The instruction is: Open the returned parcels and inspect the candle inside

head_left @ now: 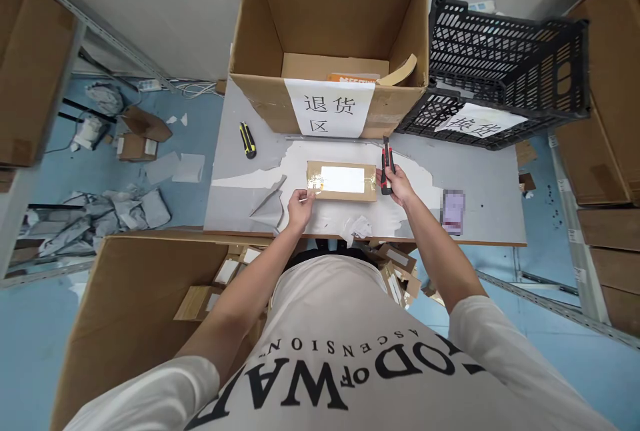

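Note:
A small cardboard box point(341, 194) with a white label and clear tape lies flat on the table in front of me. My left hand point(300, 208) is closed at the box's near left corner, thumb and fingers gripping its edge. In my right hand point(399, 184) is a red and black box cutter point(387, 168), pointing away from me, just off the box's right end. The fingertips of that hand reach close to the box, but I cannot tell whether they touch it. A second box cutter point(247, 140), yellow and black, lies on the table to the left.
Behind the work spot stands a large open carton point(265, 101) with a paper sign. A black plastic crate point(545, 78) is right of it. A phone point(453, 212) lies on the table point(493, 198). Another big carton point(135, 298) holding small boxes stands at my lower left.

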Motion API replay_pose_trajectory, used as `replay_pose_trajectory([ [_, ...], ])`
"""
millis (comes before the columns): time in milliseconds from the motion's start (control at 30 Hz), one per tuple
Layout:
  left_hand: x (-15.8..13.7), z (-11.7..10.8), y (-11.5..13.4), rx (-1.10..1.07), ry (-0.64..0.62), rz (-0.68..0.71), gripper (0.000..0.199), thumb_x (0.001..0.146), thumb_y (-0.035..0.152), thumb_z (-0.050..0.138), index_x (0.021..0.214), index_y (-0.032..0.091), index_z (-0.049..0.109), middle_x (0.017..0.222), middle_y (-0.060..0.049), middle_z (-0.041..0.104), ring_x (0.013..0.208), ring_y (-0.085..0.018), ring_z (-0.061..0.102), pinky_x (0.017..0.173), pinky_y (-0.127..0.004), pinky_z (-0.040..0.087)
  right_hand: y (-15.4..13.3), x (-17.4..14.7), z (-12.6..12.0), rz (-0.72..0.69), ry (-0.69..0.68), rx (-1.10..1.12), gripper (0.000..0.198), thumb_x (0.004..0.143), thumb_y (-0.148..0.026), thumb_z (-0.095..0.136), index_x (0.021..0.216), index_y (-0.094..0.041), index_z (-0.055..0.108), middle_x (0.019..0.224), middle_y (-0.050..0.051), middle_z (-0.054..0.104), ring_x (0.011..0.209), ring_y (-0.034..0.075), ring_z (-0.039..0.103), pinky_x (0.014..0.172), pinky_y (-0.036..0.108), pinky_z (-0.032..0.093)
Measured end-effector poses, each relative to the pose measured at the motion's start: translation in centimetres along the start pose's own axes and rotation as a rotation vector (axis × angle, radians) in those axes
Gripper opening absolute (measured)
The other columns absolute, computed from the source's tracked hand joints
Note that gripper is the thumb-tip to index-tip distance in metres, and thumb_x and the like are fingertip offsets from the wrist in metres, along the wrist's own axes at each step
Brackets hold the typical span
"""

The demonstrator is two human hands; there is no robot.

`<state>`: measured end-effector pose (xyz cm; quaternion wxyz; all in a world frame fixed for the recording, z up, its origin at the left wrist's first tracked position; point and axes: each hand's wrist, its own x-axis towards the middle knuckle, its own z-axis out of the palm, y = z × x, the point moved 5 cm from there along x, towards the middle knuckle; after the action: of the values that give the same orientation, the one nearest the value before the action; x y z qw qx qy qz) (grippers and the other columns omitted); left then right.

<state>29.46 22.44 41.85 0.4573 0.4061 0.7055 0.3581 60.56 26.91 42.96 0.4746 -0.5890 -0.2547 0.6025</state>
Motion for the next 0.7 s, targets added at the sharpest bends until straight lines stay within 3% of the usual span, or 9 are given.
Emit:
replay_pose_trajectory([
  [67,0.1,-0.3,0.6,0.108,0.004,0.021,0.028,0.08,0.043,0.062,0.093,0.019,0.057,0.09,-0.006,0.066,0.079,-0.018,0.064,0.075,-0.033,0.052,0.2,-0.4,-0.4,-0.037,0.003,-0.009,0.039,0.078,-0.052,0.065,0.098,-0.026,0.044,0.097,0.003,0.07,0.087,0.015,0.07,0.078,0.032,0.058],
  [133,0.2,-0.7,2.1,0.286,0.036,0.113,0.031,0.08,0.039,0.061,0.101,0.017,0.057,0.103,-0.011,0.065,0.095,-0.024,0.064,0.088,-0.041,0.05,0.3,-1.3,-1.3,-0.089,0.031,-0.049,0.044,0.076,-0.054,0.067,0.101,-0.025,0.046,0.104,0.004,0.069,0.085,0.015,0.069,0.078,0.032,0.057],
  [233,0.3,-0.2,5.6,0.588,0.018,0.385,0.055,0.078,0.038,0.063,0.125,0.014,0.051,0.137,-0.021,0.048,0.134,-0.034,0.041,0.109,-0.049,0.034,0.8,-3.7,-3.4,-0.12,0.063,-0.194,0.05,0.074,-0.057,0.067,0.106,-0.022,0.05,0.105,0.006,0.067,0.072,0.013,0.067,0.07,0.03,0.057],
  [333,0.7,2.4,8.3,0.865,-0.27,0.644,0.098,0.067,0.057,0.07,0.146,0.014,0.032,0.158,-0.021,0.018,0.147,-0.041,0.01,0.116,-0.059,0.013,1.9,-6.5,-4.9,-0.09,0.009,-0.355,0.063,0.077,-0.058,0.063,0.127,-0.022,0.048,0.098,0.006,0.067,0.057,0.01,0.059,0.054,0.028,0.054],
  [400,1.1,4.0,9.0,1.023,-0.448,0.733,0.124,0.055,0.069,0.073,0.152,0.013,0.02,0.161,-0.022,0.008,0.147,-0.046,0.0,0.114,-0.064,0.001,2.6,-7.9,-5.4,-0.074,-0.026,-0.405,0.076,0.08,-0.057,0.06,0.144,-0.026,0.035,0.097,0.005,0.066,0.053,0.009,0.056,0.048,0.026,0.051],
  [500,1.9,5.1,9.1,1.16,-0.524,0.725,0.136,0.05,0.076,0.072,0.154,0.012,0.012,0.16,-0.023,0.008,0.147,-0.046,0.001,0.113,-0.064,-0.005,3.4,-9.0,-5.3,-0.051,-0.065,-0.418,0.081,0.083,-0.055,0.057,0.152,-0.03,0.024,0.099,0.004,0.064,0.052,0.008,0.053,0.045,0.026,0.05],
  [700,2.1,5.3,9.0,1.185,-0.507,0.696,0.13,0.055,0.078,0.067,0.154,0.012,0.015,0.16,-0.021,0.015,0.146,-0.044,0.007,0.115,-0.061,0.002,4.0,-9.3,-4.7,-0.014,-0.097,-0.349,0.083,0.083,-0.054,0.059,0.153,-0.03,0.024,0.093,0.002,0.061,0.051,0.007,0.051,0.043,0.024,0.048],
])
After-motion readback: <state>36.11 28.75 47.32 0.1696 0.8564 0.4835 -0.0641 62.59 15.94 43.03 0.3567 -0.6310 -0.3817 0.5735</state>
